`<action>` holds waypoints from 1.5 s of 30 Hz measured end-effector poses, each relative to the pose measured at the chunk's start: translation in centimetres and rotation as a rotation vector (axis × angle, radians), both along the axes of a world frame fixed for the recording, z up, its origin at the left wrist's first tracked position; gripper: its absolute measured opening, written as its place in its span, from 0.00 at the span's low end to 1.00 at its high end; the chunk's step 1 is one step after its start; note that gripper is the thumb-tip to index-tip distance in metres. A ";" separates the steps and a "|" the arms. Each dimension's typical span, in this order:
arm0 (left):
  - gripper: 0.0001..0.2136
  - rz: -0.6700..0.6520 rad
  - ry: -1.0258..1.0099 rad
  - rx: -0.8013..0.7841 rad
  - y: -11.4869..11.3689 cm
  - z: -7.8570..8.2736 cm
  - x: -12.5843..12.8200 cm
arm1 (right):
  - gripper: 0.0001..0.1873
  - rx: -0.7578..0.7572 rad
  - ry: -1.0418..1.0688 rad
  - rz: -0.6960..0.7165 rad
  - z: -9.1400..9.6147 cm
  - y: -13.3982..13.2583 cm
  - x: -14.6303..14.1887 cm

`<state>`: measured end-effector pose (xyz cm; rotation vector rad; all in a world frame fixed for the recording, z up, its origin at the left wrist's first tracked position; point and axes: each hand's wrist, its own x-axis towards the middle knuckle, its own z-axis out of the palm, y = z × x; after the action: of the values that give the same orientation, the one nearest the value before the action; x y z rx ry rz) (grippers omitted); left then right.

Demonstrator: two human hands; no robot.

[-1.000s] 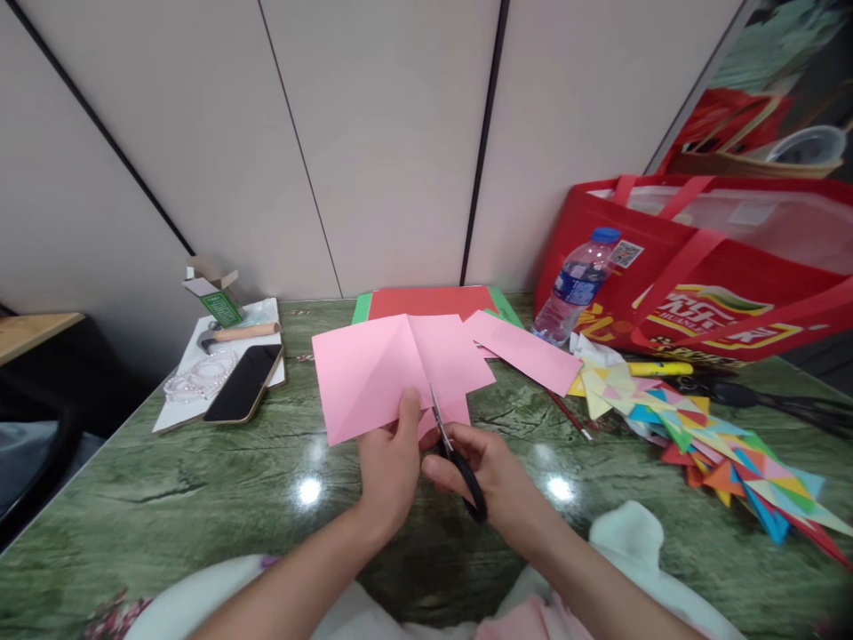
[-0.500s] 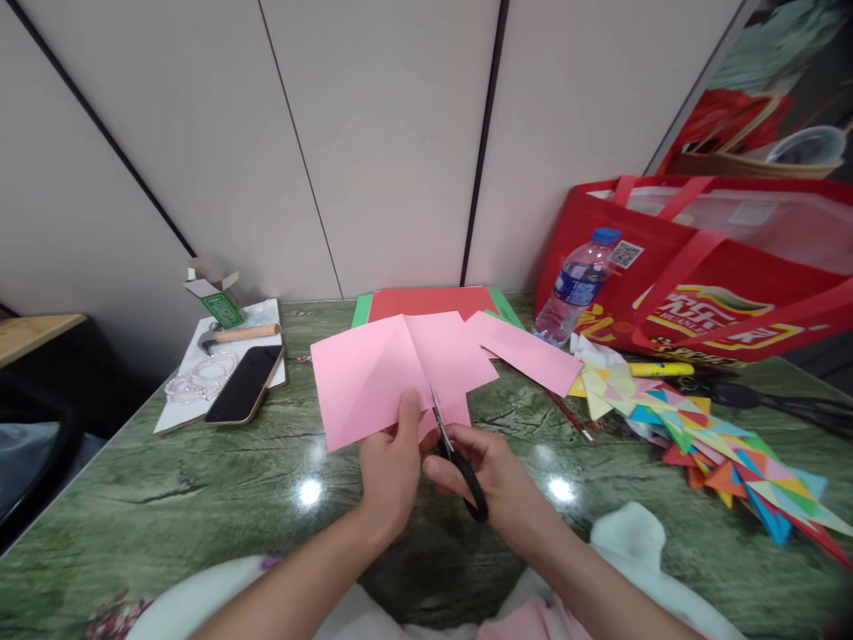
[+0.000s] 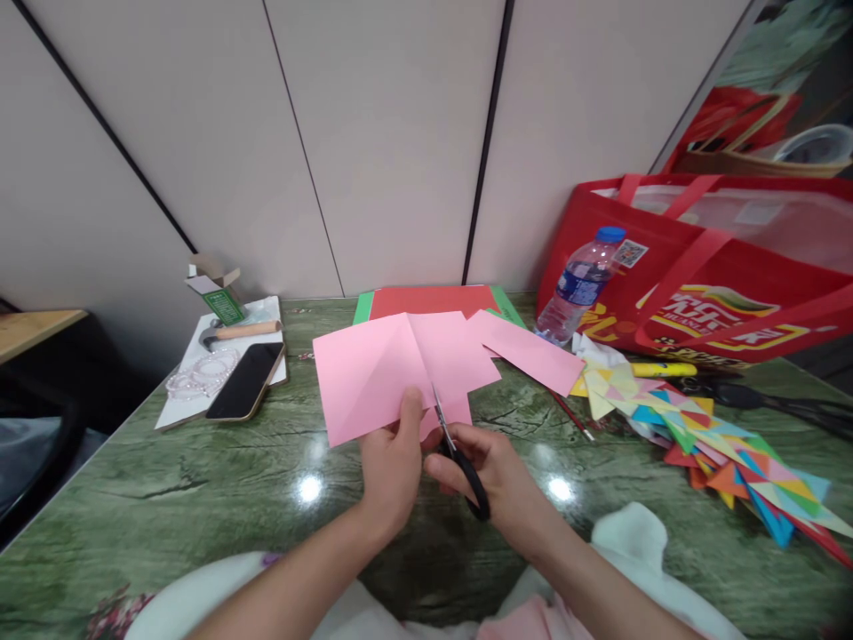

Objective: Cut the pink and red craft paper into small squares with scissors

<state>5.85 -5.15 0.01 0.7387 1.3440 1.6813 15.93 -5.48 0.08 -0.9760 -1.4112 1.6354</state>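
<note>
We hold a large pink sheet (image 3: 366, 378) in our left hand (image 3: 392, 462), the thumb pressed on its upper face near the lower edge and the fingers mostly hidden beneath. Our right hand (image 3: 493, 471) is curled around the black handle of a pair of scissors (image 3: 461, 460), whose blades point away from us and lie at the sheet, close to the crease that runs down from its far edge. We cannot tell how far apart the blades are. The sheet is raised in front of us, over the middle of the green table (image 3: 267, 498), and its right side has a stepped outline. Just to the right of it we see a pink strip (image 3: 530, 356), slanting toward the near right, and beyond it a red sheet (image 3: 430, 300) lies on a green one near the wall. On our left, a dark phone (image 3: 246, 382) rests partly on a white board (image 3: 183, 412), which also bears a hammer (image 3: 246, 331), clear beaded loops (image 3: 203, 373) and an open green-and-white box (image 3: 223, 302). On our right, a bottle (image 3: 581, 284) with a blue cap stands before a red bag (image 3: 720, 267), and nearer us a yellow marker (image 3: 663, 369) lies beside a many-coloured folded-paper chain (image 3: 726, 444)
</note>
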 end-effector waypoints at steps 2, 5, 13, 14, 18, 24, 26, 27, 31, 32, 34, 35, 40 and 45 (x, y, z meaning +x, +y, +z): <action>0.15 0.001 0.020 0.005 0.0 -0.1 -0.1 | 0.19 0.007 0.002 -0.001 -0.1 0.0 0.0; 0.14 -0.012 0.020 0.002 0.0 -0.1 -0.1 | 0.19 0.015 -0.012 -0.007 -0.2 0.0 0.0; 0.14 -0.002 -0.006 -0.017 -0.1 0.3 0.0 | 0.20 -0.028 -0.015 -0.012 0.4 0.0 -0.1; 0.14 -0.005 -0.015 -0.012 -0.1 0.3 0.1 | 0.20 -0.029 -0.016 -0.012 0.4 0.0 -0.1; 0.14 0.003 -0.029 0.009 -0.1 0.3 0.2 | 0.19 -0.032 -0.008 -0.013 0.1 0.0 -0.1; 0.16 -0.016 -0.021 -0.004 -0.1 0.2 0.0 | 0.19 -0.053 0.006 -0.004 -0.4 0.1 0.0; 0.16 -0.022 -0.008 -0.024 -0.2 0.1 0.0 | 0.19 -0.057 0.026 -0.003 -0.4 0.1 0.0; 0.15 -0.027 -0.002 -0.037 -0.2 0.1 0.0 | 0.20 -0.056 0.043 -0.006 -0.4 0.2 0.0; 0.15 -0.058 0.013 -0.069 -0.4 0.0 0.1 | 0.20 -0.038 0.101 -0.025 -0.3 0.3 0.0; 0.15 -0.070 0.007 -0.069 -0.4 -0.1 0.1 | 0.20 -0.037 0.106 -0.024 -0.3 0.4 0.0; 0.14 -0.087 -0.016 -0.064 -0.4 -0.2 0.1 | 0.20 -0.039 0.112 -0.021 -0.3 0.4 0.1; 0.14 -0.092 -0.033 -0.062 -0.4 -0.2 0.1 | 0.20 -0.042 0.117 -0.019 -0.3 0.4 0.1; 0.14 -0.088 -0.046 -0.068 -0.3 -0.3 0.1 | 0.19 -0.044 0.113 -0.021 -0.2 0.3 0.1; 0.14 -0.072 -0.026 -0.023 -0.3 -0.4 0.0 | 0.18 -0.049 0.125 -0.027 -0.2 0.4 0.2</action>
<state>5.89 -5.43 -0.40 0.7409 1.3024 1.6109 16.09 -5.10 -0.17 -0.8999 -1.2749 1.6883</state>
